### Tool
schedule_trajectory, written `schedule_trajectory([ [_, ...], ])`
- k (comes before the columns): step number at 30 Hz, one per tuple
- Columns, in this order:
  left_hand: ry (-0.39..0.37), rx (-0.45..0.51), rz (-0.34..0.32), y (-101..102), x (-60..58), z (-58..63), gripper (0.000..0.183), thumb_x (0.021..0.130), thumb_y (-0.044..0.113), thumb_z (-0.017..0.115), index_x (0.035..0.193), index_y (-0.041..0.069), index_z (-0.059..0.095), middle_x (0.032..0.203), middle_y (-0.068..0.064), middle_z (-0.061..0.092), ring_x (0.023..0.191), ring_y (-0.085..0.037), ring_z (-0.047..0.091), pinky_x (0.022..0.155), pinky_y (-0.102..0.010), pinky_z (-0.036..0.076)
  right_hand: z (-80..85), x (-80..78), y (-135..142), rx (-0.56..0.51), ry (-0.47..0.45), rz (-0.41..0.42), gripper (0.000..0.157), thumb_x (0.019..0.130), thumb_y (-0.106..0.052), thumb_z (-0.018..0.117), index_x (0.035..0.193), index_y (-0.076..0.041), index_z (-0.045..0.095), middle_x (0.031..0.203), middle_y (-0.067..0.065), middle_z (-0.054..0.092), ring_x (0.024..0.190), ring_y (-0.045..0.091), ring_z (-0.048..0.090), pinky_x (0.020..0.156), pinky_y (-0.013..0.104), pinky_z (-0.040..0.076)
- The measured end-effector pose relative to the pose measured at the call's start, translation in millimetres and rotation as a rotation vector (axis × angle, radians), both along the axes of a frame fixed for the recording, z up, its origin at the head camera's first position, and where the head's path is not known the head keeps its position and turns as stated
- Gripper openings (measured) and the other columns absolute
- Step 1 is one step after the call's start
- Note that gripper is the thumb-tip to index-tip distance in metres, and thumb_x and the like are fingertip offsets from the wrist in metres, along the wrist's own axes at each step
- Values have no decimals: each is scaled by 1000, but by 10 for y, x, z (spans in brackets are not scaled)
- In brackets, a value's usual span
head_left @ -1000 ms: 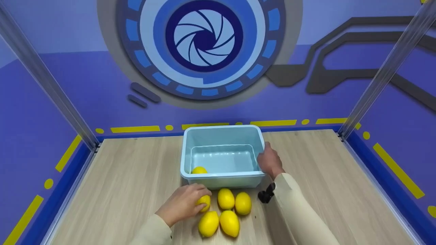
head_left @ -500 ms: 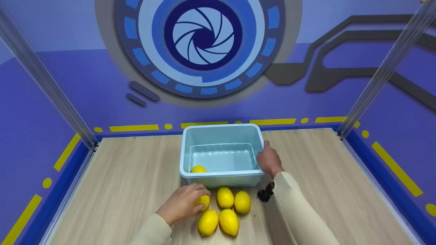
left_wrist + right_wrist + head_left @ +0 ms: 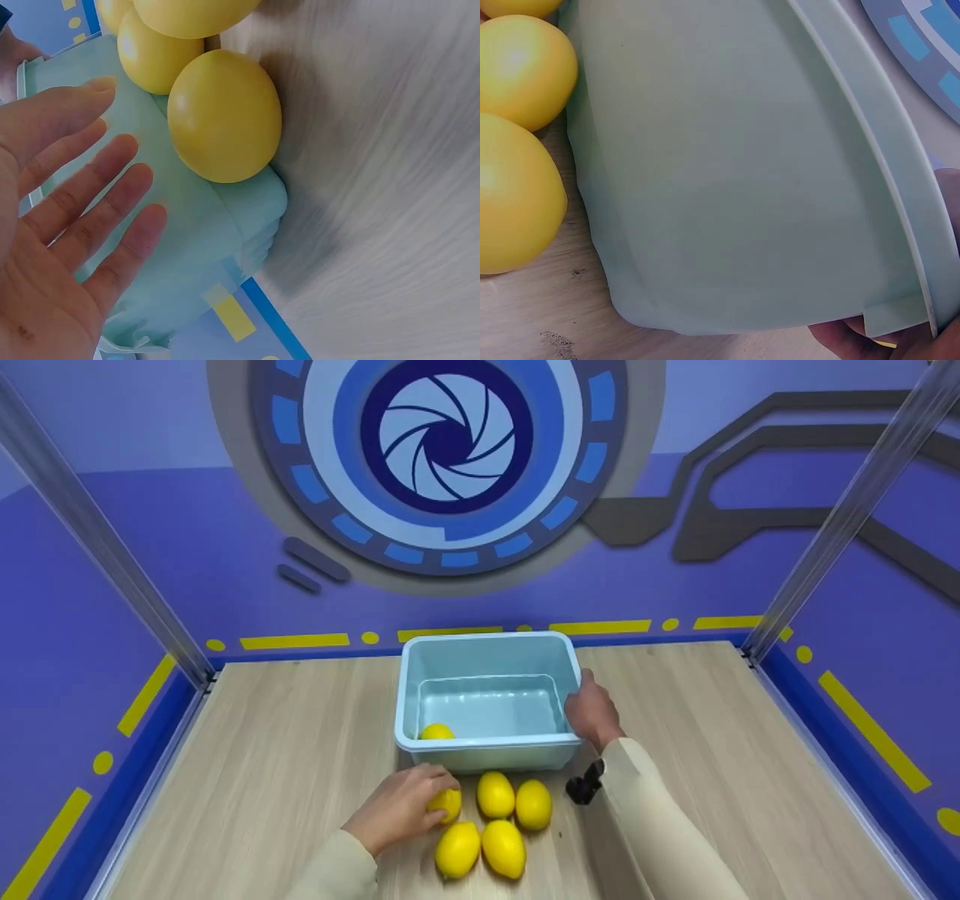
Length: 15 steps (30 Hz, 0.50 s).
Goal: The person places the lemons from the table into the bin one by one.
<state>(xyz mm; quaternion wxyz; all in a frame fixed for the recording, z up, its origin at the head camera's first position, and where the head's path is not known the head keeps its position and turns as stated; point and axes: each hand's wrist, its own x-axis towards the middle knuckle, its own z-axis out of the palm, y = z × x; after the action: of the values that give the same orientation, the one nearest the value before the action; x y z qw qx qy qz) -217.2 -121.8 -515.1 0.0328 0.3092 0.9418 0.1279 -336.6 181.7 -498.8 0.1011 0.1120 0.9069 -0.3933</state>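
Observation:
My left hand (image 3: 401,804) is over a yellow lemon (image 3: 448,804) in front of a light blue plastic bin (image 3: 487,755). In the left wrist view the fingers of that hand (image 3: 82,202) are spread and slightly bent, with a gap between them and the nearest lemon (image 3: 225,116). My right hand (image 3: 594,711) grips the bin's right rim, thumb on one side and fingers beneath, as the right wrist view shows at the bin wall (image 3: 727,187). One lemon (image 3: 436,731) lies inside the bin at its front left corner, partly hidden by the rim.
Several more lemons sit close together before the bin, among them a back one (image 3: 496,795), a right one (image 3: 534,805) and a front one (image 3: 504,849). The wooden tabletop (image 3: 300,720) ends at a printed blue back wall (image 3: 165,547), with metal posts at both rear corners.
The whole head view has shifted up very slightly. Both hands, the bin and the lemons keep their places relative to each other.

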Motion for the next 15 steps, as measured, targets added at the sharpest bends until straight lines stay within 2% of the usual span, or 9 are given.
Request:
schedule_trajectory([
  [5, 9, 6, -1, -1, -16, -40, 29, 85, 22, 74, 113, 18, 69, 116, 0, 65, 102, -15, 59, 89, -32, 53, 2, 5, 1, -11, -1, 3, 59, 99, -11, 33, 154, -6, 11, 154, 20, 32, 141, 36, 35, 116, 54, 27],
  [15, -20, -9, 6, 19, -38, -114, 29, 84, 23, 74, 113, 19, 70, 117, 3, 64, 104, -15, 57, 92, -32, 52, -3, -6, 2, -12, -18, -6, 57, 100, -12, 34, 153, -8, 14, 153, 19, 33, 141, 36, 36, 115, 55, 29],
])
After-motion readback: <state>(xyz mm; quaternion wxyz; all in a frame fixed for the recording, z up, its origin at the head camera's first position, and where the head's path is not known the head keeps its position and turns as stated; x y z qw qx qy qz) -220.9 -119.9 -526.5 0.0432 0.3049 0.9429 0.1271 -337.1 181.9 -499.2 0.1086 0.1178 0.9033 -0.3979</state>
